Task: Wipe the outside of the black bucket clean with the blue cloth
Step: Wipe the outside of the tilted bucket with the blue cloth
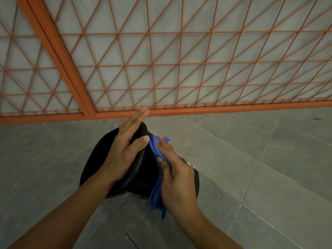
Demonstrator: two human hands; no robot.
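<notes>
Grey tiled floor [251, 159], laid in large slabs with thin pale joints running diagonally. Orange metal grille [179, 69] across the upper half, thin bars crossing in squares and diagonals, set in a thicker orange frame [215, 109]. Pale grey wall [194, 49] behind the bars. Small dark mark [317, 119] on the floor, far right.

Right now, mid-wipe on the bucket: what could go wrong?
1. The left hand only rests flat on the black bucket, so a hard wipe might shift it on the floor.
2. The blue cloth is bunched in the right hand with a tail hanging loose; it may drag floor dirt back on.
</notes>
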